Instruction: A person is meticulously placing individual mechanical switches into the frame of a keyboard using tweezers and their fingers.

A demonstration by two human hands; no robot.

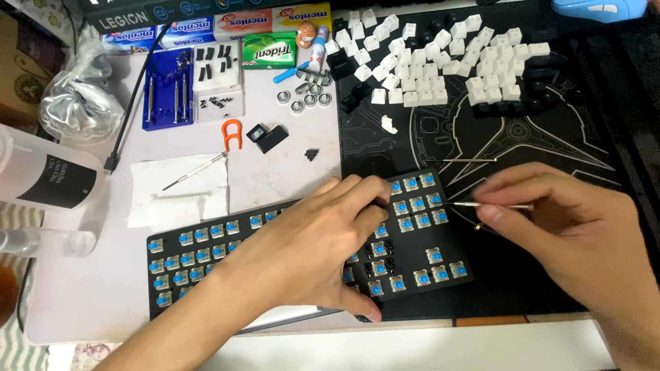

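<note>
Covering the desk: pale mat on the left, black desk mat (550, 144) on the right. Far left, clear bottle (48, 182) with dark label, then blue screwdriver case (167, 89), white tissue (180, 189), orange keycap puller (232, 134). White keycaps (440, 65) piled far right. Black keyboard (206, 257) with bare blue switches lies near centre, tilted. Left hand (309, 257) flat on keyboard, fingers spread, pressing it down. Right hand (577, 233), fingers pinched together on thin metal tool (491, 205), tip just beside the keyboard's right switches.
</note>
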